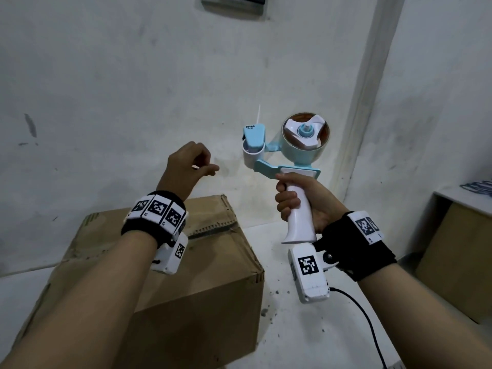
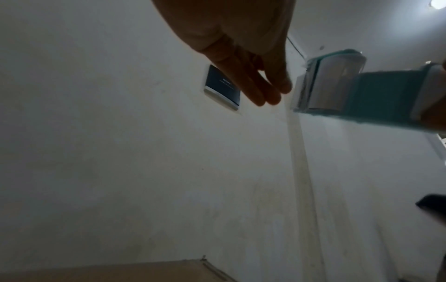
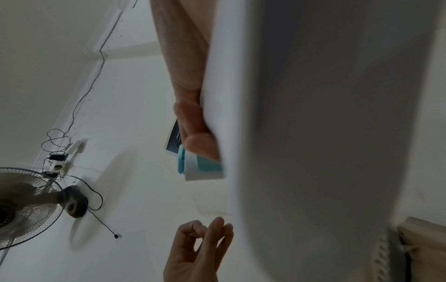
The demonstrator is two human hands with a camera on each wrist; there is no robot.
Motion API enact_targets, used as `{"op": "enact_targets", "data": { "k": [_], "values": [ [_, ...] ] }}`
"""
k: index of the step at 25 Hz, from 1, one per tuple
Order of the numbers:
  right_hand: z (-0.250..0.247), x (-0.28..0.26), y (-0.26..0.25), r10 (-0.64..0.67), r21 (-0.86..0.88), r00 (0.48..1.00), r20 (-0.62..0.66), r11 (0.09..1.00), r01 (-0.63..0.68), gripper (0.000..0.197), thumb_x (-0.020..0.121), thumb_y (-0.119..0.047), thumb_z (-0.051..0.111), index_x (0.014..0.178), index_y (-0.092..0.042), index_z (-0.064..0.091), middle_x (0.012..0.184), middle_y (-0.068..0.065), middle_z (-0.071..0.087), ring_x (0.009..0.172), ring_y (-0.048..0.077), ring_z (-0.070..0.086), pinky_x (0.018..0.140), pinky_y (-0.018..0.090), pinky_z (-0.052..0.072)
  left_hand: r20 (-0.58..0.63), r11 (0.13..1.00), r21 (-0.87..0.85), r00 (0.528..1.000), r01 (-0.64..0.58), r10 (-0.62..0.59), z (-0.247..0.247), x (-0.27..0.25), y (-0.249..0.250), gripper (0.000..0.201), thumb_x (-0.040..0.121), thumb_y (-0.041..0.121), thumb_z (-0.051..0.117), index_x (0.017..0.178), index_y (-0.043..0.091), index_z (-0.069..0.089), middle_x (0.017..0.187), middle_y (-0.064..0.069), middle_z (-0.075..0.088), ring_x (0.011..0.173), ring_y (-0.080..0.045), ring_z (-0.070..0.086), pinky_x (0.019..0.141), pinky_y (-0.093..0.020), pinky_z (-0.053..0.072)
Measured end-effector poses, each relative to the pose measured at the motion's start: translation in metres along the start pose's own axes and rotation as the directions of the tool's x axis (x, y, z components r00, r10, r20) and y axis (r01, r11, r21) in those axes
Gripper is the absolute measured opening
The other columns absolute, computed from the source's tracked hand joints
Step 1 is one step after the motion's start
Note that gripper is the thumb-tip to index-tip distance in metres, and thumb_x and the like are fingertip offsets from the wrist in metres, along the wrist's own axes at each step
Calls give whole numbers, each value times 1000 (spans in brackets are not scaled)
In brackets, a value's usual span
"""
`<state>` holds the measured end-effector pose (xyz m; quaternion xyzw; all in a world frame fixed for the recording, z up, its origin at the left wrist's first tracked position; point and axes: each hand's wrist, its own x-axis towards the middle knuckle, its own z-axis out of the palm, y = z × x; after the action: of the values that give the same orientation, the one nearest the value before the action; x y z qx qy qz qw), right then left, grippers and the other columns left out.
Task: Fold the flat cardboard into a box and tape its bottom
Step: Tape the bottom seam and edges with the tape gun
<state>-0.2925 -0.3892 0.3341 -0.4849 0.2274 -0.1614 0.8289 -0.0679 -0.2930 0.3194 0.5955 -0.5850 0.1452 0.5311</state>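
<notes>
A brown cardboard box (image 1: 186, 275) stands folded at the lower left, its upper flaps closed with a rough seam (image 1: 213, 229) showing. My left hand (image 1: 207, 165) hovers above the box's far edge with fingers loosely curled, holding nothing; in the left wrist view the left hand (image 2: 267, 89) is just short of the dispenser's front. My right hand (image 1: 290, 198) grips the white handle of a teal and white tape dispenser (image 1: 292, 145), held upright in the air to the right of the box. That handle (image 3: 313, 133) fills the right wrist view, with my left hand (image 3: 205, 238) below it.
Another cardboard box (image 1: 458, 262) sits at the right edge under a white shelf. A black cable (image 1: 367, 320) runs from my right wrist camera across the white surface (image 1: 292, 336). A white wall stands close behind. A fan (image 3: 29, 206) shows in the right wrist view.
</notes>
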Motion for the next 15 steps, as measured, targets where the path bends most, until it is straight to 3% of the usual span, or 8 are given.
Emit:
{"op": "enact_targets", "data": {
  "k": [3, 6, 8, 10, 12, 15],
  "values": [
    [7, 3, 7, 8, 10, 1000, 11, 1000, -8, 22, 69, -25, 60, 58, -13, 45, 37, -8, 36, 29, 3, 34, 36, 13, 39, -31, 990, -99, 994, 101, -104, 11, -3, 6, 22, 77, -7, 66, 76, 12, 56, 74, 9, 51, 69, -7, 62, 66, -8, 53],
    [13, 5, 13, 18, 14, 1000, 22, 1000, -18, 22, 69, -25, 60, 58, -14, 44, 37, -8, 36, 29, 3, 34, 36, 14, 39, -65, 978, -148, 985, 150, -161, 18, -9, 9, 17, 81, -9, 58, 84, 7, 60, 79, 5, 55, 71, 9, 63, 72, -6, 52],
    [17, 6, 16, 18, 21, 1000, 20, 1000, -19, 22, 69, -25, 59, 57, -14, 45, 37, -8, 36, 29, 3, 34, 36, 14, 39, -34, 931, -276, 966, 239, -258, 18, -13, 11, 17, 87, -6, 48, 89, 7, 58, 87, -1, 59, 77, 4, 66, 77, -13, 53],
    [20, 8, 18, 12, 29, 1000, 8, 1000, -12, 22, 68, -24, 60, 56, -13, 45, 37, -7, 37, 29, 3, 35, 36, 14, 39, 56, 853, -409, 942, 324, -331, 17, -16, 14, 14, 94, 3, 43, 93, 6, 57, 86, 0, 63, 75, 2, 68, 76, -15, 55],
    [22, 9, 18, 4, 44, 1000, 5, 999, -4, 22, 68, -24, 61, 57, -13, 45, 37, -7, 37, 29, 3, 35, 36, 14, 39, 95, 830, -433, 933, 352, -346, 17, -19, 16, 14, 95, 14, 47, 96, 7, 59, 85, 3, 65, 71, 6, 68, 72, -11, 55],
    [26, 11, 19, 2, 59, 1000, 16, 998, -3, 23, 68, -24, 61, 56, -13, 46, 37, -7, 37, 29, 3, 35, 36, 14, 39, 113, 795, -457, 912, 400, -394, 15, -19, 15, 18, 90, 12, 57, 108, 11, 60, 89, 7, 65, 71, 5, 69, 65, -7, 54]
  ]
}}
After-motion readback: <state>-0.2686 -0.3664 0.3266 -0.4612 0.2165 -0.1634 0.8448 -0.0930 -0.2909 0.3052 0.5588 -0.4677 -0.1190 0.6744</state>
